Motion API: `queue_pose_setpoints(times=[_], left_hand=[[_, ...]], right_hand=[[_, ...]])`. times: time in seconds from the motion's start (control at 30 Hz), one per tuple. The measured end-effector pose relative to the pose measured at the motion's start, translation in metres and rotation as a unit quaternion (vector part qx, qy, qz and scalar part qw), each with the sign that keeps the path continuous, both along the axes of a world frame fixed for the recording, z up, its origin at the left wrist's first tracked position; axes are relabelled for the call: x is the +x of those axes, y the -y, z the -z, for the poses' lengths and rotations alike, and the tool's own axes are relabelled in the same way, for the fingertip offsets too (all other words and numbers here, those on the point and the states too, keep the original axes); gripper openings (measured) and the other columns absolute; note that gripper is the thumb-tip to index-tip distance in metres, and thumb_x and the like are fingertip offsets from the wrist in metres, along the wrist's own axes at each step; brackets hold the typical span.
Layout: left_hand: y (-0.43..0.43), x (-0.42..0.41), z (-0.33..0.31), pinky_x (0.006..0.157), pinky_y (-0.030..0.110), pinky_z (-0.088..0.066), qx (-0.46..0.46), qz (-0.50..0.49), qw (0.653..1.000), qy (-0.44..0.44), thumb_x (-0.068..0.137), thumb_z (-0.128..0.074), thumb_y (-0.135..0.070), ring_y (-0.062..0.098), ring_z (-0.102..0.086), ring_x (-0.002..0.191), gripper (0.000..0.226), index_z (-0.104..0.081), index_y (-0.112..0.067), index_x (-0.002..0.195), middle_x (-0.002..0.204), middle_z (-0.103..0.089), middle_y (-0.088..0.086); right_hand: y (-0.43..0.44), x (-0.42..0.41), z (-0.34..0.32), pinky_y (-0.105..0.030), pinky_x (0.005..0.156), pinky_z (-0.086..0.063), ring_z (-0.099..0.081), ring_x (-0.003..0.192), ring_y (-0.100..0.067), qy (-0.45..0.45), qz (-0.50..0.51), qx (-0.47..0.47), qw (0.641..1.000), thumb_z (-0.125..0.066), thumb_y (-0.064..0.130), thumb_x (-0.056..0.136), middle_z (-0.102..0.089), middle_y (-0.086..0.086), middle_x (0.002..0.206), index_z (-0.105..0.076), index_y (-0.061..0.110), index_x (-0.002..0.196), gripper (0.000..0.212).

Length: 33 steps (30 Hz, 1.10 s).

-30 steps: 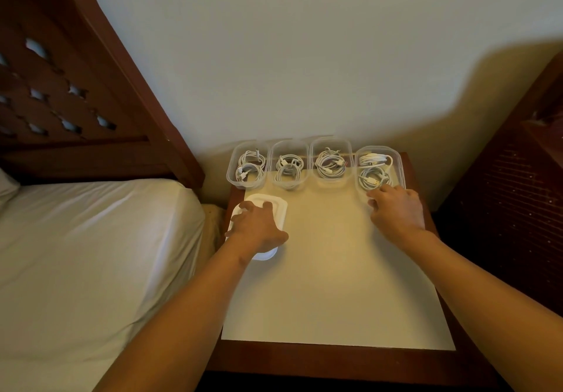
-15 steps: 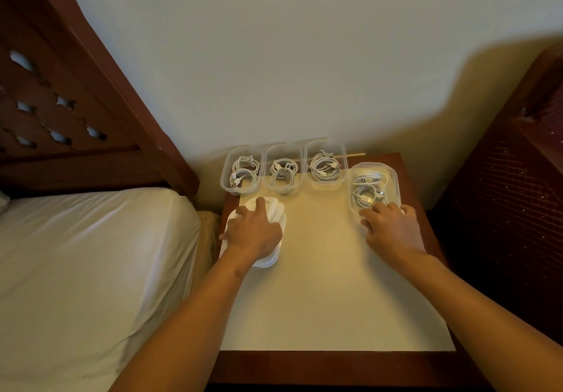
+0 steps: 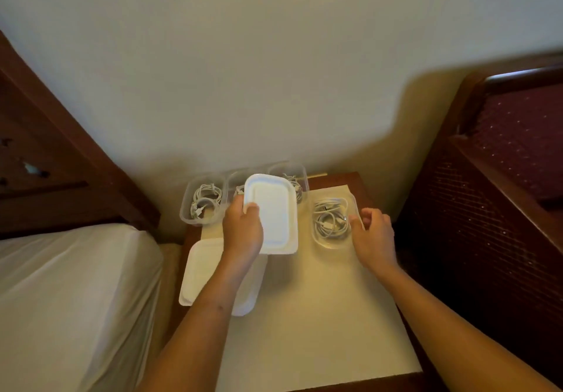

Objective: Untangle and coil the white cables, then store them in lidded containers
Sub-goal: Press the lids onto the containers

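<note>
Left grip [image 3: 243, 233] pinches one white lid [image 3: 275, 214] over three clear containers [image 3: 185, 210] of coiled cables [image 3: 205, 201] at back edge of counter [image 3: 304, 315]; right grip [image 3: 373, 236] clasps a fourth container [image 3: 330, 247].

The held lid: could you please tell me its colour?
The lid is white, clearest in the head view.

white-sheeted bed [image 3: 61, 300] left, perhaps an upholstered chair [image 3: 502, 178] right

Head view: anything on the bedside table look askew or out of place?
The stack of white plastic lids hangs off the left side of the cream mat. One clear plastic container sits forward of the other containers, held by the right hand.
</note>
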<state>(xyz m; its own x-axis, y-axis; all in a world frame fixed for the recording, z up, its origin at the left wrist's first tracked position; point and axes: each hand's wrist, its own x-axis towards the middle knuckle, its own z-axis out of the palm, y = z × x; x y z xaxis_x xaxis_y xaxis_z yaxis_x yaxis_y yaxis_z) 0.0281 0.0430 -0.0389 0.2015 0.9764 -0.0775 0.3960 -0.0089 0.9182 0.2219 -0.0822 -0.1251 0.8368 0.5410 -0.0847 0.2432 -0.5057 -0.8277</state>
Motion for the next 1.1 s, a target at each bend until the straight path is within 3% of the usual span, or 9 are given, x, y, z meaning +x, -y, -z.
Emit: queue_pose_setpoints(times=[0.13,0.23,0.3,0.5,0.67,0.87,0.93,1.0,1.1], left_hand=[[0.006,0.055,0.024,0.079,0.03,-0.042,-0.067,0.03,0.997,0.039,0.105,-0.045,-0.01,0.022,-0.055,0.101,0.032,-0.057,-0.013,0.135,0.119,-0.058,0.006],[0.011,0.082,0.051,0.084,0.035,-0.047,-0.087,0.026,0.995,0.029,0.104,-0.044,-0.011,0.027,-0.058,0.104,0.034,-0.06,-0.011,0.135,0.126,-0.064,0.013],[0.017,0.091,0.065,0.088,0.038,-0.049,-0.095,0.01,0.995,0.015,0.101,-0.045,-0.011,0.03,-0.061,0.106,0.037,-0.064,-0.014,0.133,0.125,-0.067,0.013],[0.032,0.1,0.078,0.08,0.032,-0.041,-0.067,-0.074,0.995,-0.012,0.102,-0.048,-0.011,0.028,-0.059,0.097,0.029,-0.071,-0.009,0.119,0.114,-0.068,0.01],[0.041,0.112,0.075,0.086,0.03,-0.04,-0.058,-0.09,0.992,-0.071,0.107,-0.046,-0.015,0.034,-0.059,0.11,0.034,-0.063,-0.005,0.135,0.138,-0.045,0.014],[0.044,0.116,0.077,0.088,0.032,-0.046,-0.051,-0.085,0.992,-0.079,0.102,-0.052,-0.009,0.036,-0.062,0.111,0.031,-0.068,-0.004,0.129,0.13,-0.053,0.014],[0.039,0.114,0.081,0.08,0.036,-0.049,-0.071,-0.083,0.992,-0.069,0.096,-0.054,-0.009,0.038,-0.066,0.101,0.026,-0.076,-0.004,0.11,0.117,-0.066,0.014],[0.034,0.108,0.083,0.071,0.033,-0.043,-0.065,-0.049,0.992,-0.092,0.092,-0.055,-0.011,0.035,-0.062,0.084,0.02,-0.075,-0.007,0.089,0.097,-0.072,0.013],[0.024,0.1,0.085,0.069,0.032,-0.038,-0.012,0.032,0.987,-0.16,0.1,-0.051,-0.018,0.027,-0.054,0.078,0.025,-0.058,-0.01,0.078,0.092,-0.068,0.013]], right_hand=[[-0.002,0.008,0.003,-0.043,0.089,-0.062,-0.069,0.105,-0.024,-0.083,0.015,-0.007,0.996,-0.058,0.021,0.102,-0.068,-0.009,0.128,-0.063,0.013,0.139,0.038],[0.007,0.007,0.006,-0.026,0.055,-0.061,-0.073,0.086,-0.025,-0.122,0.037,0.015,0.992,-0.062,0.019,0.102,-0.065,-0.005,0.136,-0.062,0.014,0.14,0.038],[0.012,0.005,0.008,-0.019,0.046,-0.054,-0.073,0.081,-0.027,-0.141,0.035,0.025,0.989,-0.061,0.019,0.103,-0.061,-0.005,0.138,-0.061,0.015,0.141,0.039],[0.016,-0.002,0.006,-0.03,0.052,-0.061,-0.069,0.098,-0.025,-0.212,0.035,0.046,0.976,-0.054,0.021,0.107,-0.06,-0.003,0.135,-0.061,0.018,0.141,0.035],[0.017,-0.004,-0.002,-0.037,0.054,-0.063,-0.068,0.09,-0.019,-0.193,0.005,0.049,0.98,-0.052,0.033,0.107,-0.069,-0.002,0.097,-0.071,0.021,0.101,0.022],[0.01,0.006,0.0,-0.046,0.059,-0.065,-0.073,0.077,-0.025,-0.087,-0.039,-0.011,0.995,-0.061,0.027,0.102,-0.07,-0.009,0.082,-0.07,0.013,0.078,0.029],[0.007,0.009,-0.001,-0.048,0.067,-0.065,-0.071,0.08,-0.025,-0.077,-0.048,-0.028,0.995,-0.061,0.025,0.101,-0.07,-0.009,0.089,-0.072,0.012,0.086,0.023],[0.003,0.008,-0.004,-0.042,0.086,-0.063,-0.066,0.104,-0.023,-0.025,-0.088,-0.077,0.993,-0.054,0.028,0.105,-0.061,-0.007,0.123,-0.065,0.014,0.128,0.029],[-0.005,0.006,-0.003,-0.043,0.109,-0.048,-0.034,0.146,-0.027,0.092,-0.186,-0.177,0.962,-0.033,0.029,0.111,-0.011,-0.001,0.169,-0.008,0.015,0.164,0.059]])
